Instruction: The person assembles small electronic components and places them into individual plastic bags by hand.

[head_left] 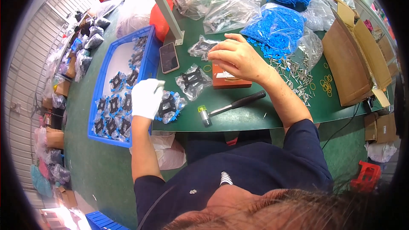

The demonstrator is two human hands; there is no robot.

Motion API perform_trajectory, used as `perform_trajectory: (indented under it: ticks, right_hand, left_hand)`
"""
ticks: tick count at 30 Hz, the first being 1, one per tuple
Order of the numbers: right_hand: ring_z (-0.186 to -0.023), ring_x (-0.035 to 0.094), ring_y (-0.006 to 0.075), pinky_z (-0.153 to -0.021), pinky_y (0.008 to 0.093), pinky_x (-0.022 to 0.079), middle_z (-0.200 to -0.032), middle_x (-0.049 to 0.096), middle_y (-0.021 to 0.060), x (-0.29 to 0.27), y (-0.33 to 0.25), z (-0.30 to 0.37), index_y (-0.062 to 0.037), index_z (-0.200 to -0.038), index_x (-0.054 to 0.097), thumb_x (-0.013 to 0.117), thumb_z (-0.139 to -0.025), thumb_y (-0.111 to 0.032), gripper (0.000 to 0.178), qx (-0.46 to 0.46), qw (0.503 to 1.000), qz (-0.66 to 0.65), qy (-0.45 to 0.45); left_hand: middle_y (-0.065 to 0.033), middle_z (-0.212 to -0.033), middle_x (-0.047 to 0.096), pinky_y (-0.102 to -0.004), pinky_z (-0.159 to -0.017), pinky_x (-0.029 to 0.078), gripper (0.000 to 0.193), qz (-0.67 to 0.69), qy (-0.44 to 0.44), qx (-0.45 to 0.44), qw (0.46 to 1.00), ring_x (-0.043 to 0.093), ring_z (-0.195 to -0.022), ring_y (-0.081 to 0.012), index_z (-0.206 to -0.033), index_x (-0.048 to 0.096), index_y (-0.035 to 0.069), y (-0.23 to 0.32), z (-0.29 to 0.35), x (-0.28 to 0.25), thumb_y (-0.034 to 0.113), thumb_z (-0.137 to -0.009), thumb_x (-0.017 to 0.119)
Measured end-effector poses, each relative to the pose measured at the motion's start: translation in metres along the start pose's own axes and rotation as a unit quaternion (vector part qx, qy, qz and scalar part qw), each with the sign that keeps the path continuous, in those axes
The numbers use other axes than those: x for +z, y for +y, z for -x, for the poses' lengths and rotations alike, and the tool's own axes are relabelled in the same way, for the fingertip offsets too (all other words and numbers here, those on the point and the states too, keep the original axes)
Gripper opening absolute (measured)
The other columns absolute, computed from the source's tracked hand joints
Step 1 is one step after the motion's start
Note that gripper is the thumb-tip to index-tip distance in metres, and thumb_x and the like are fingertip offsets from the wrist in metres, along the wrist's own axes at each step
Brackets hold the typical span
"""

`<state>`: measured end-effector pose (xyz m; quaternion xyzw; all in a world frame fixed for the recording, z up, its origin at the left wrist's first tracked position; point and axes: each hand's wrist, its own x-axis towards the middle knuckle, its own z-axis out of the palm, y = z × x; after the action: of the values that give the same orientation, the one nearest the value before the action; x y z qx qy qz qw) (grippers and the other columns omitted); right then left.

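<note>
My left hand (pixel 147 98), in a white glove, hovers at the table's left edge beside the blue tray. Its fingers are partly hidden, loosely bent and apart, with nothing visible in them. Just right of it, a black bracket with blue clips (pixel 168 107) lies in clear plastic. My bare right hand (pixel 236 57) is raised over an orange box (pixel 230 81), fingers apart and holding nothing I can see. Between the hands, a black bracket in a clear bag (pixel 194 81) lies on the table. A hammer (pixel 232 105) with a yellow-green-tipped head and black handle lies nearer me.
The blue tray (pixel 98 98) at left holds several bagged brackets. A phone (pixel 169 58) lies beside a table post (pixel 165 10). Metal pins (pixel 294 76), blue pieces (pixel 275 25), rubber bands (pixel 326 86) and a cardboard box (pixel 349 55) occupy the right side.
</note>
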<state>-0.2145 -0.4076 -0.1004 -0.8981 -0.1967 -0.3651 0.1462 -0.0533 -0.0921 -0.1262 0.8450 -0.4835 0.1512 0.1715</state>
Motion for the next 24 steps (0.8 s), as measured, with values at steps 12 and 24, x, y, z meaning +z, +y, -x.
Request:
perform_trajectory:
  ticks: [12, 24]
  right_hand:
    - [-0.096, 0.068, 0.0211, -0.105, 0.0457, 0.044, -0.099, 0.068, 0.0006, -0.012, -0.006, -0.003, -0.0157, -0.111, 0.07, 0.07, -0.09, -0.016, 0.021, -0.039, 0.999, 0.006, 0.006]
    - [-0.094, 0.069, 0.0213, -0.103, 0.0444, 0.046, -0.097, 0.07, 0.0016, -0.008, -0.007, 0.0, -0.0151, -0.108, 0.071, 0.069, -0.091, -0.019, 0.017, -0.046, 0.998, 0.022, -0.027]
  left_hand:
    - [-0.0136, -0.102, 0.075, -0.0421, -0.087, 0.054, 0.024, -0.044, -0.219, 0.027, 0.974, 0.069, -0.097, -0.0322, -0.104, 0.078, 0.01, 0.004, -0.085, 0.042, 0.026, -0.089, 0.068]
    - [-0.019, -0.123, 0.072, -0.0397, -0.1, 0.052, 0.064, 0.004, -0.01, -0.299, 0.954, 0.07, -0.111, -0.0327, -0.138, 0.06, 0.002, -0.018, 0.072, -0.001, 0.038, -0.088, 0.076]
